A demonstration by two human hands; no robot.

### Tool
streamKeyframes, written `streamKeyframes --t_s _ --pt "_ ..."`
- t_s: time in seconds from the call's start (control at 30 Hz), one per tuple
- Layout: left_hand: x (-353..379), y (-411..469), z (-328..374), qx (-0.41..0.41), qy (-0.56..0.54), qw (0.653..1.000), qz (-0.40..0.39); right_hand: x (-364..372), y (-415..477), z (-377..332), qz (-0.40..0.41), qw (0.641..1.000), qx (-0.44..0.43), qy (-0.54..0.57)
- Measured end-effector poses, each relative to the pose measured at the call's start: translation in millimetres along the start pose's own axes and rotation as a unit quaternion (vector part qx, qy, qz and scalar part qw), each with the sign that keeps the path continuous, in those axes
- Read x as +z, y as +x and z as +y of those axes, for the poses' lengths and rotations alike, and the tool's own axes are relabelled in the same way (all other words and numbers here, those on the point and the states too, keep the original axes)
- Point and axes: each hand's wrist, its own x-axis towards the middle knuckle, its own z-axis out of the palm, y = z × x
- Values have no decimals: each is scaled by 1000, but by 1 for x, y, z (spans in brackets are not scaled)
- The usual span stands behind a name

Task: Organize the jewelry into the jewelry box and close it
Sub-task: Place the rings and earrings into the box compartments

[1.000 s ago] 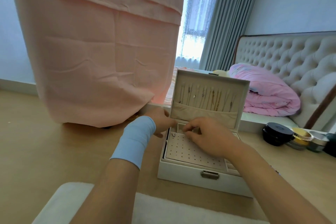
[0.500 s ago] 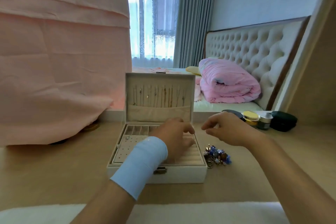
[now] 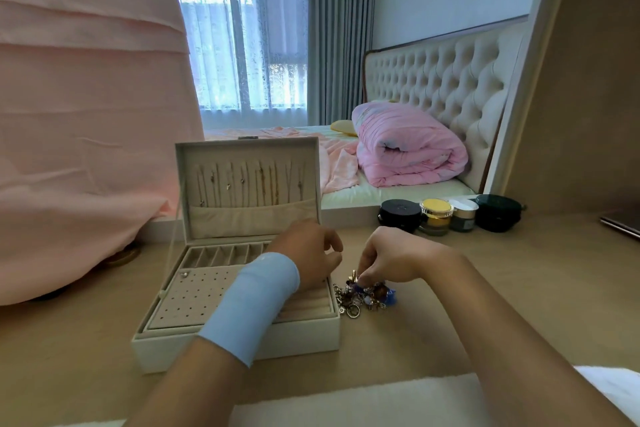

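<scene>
A white jewelry box [image 3: 239,343] stands open on the wooden desk, its lid [image 3: 247,184] upright with several thin necklaces hanging inside. One small stud [image 3: 184,274] sits in the perforated earring panel. A pile of jewelry [image 3: 365,295] with gold and blue pieces lies just right of the box. My right hand [image 3: 391,258] reaches down onto the pile, fingertips pinching a piece at its top. My left hand [image 3: 311,253], with a light blue wristband, hovers over the box's right rear part, fingers loosely curled and holding nothing visible.
Several cosmetic jars [image 3: 446,215] stand at the desk's back right. A pink cloth [image 3: 86,114] hangs over something at the left. A white pad [image 3: 346,402] lies at the desk's near edge. A bed with a pink duvet [image 3: 405,149] is behind.
The view has swung right. My right hand left the box, went to the jewelry pile and now pinches a piece. My left hand moved from the box's left side to over its right rear.
</scene>
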Motion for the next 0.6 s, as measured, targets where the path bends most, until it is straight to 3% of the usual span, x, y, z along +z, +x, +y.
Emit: streamKeyframes --t_s 0.1,0.37,0.6 --pt "5 -2 1 35 -41 998 21 -10 -6 1 -5 999 -13 34" --pt "3 -7 3 32 -256 966 -14 -19 -15 -9 26 984 -34 171" --pt "3 -2 -7 13 -328 944 38 -16 -15 -10 74 959 -73 264"
